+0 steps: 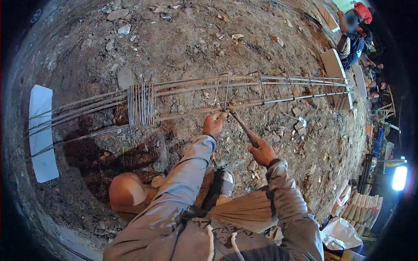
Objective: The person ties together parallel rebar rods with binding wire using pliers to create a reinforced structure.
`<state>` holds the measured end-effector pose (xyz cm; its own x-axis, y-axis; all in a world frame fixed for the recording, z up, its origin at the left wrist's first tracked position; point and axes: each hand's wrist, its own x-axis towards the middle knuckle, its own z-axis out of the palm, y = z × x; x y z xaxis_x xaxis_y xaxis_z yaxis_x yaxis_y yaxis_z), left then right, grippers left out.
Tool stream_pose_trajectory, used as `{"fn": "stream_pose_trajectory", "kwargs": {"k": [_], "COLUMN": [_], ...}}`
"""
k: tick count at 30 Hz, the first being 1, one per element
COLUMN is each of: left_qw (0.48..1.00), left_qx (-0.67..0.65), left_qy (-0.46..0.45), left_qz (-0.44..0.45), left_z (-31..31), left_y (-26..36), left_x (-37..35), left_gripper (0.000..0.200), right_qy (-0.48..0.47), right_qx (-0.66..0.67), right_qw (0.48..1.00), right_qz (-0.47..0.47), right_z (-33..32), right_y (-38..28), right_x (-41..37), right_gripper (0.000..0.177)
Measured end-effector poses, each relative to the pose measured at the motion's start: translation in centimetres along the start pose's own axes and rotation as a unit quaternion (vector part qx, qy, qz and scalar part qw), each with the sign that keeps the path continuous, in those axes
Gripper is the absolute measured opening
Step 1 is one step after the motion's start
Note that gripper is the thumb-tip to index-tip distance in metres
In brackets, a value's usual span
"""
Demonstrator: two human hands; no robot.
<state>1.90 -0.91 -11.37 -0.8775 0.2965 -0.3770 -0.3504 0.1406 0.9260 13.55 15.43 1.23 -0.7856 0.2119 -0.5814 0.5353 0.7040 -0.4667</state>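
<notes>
Steadying matters: left hand (214, 124) pinches at the hoop (227, 91) corner beside the bar (187, 115); right hand (263, 152) wraps the tool (244, 127). Best keep hoop square, tool tip close in.

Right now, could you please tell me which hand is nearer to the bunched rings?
Left. The left hand is to the right of the rings, by the bars; the right hand is farther right, holding the tool.
</notes>
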Motion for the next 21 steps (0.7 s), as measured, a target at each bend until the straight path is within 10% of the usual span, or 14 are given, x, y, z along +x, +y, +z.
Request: {"fn": "stream_pose_trajectory", "kwargs": {"k": [8,16,19,21], "left_qw": [0.999,0.974,0.950,0.865], "left_qx": [-0.012,-0.189,-0.288,-0.461], "left_qy": [0.013,-0.003,-0.060,-0.106], "left_qz": [0.030,-0.126,-0.105,-0.166], "left_z": [0.0,0.1,1.7,2.5], "left_y": [-0.5,2.3,-3.4,0.7], "left_x": [-0.4,-2.9,-0.6,-2.0], "left_gripper": [0.029,0.025,0.026,0.025], "right_qy": [0.009,0.085,-0.180,-0.285], "right_qx": [-0.133,-0.258,0.042,0.519], "right_qw": [0.985,0.960,0.978,0.783], "right_qz": [-0.111,-0.069,0.099,0.191], "right_z": [-1.1,0.7,2.2,4.8], "right_y": [-0.3,-0.7,-1.0,0.8], "right_x": [1.4,0.8,1.5,0.6], "right_gripper": [0.063,0.046,0.030,0.029]}}
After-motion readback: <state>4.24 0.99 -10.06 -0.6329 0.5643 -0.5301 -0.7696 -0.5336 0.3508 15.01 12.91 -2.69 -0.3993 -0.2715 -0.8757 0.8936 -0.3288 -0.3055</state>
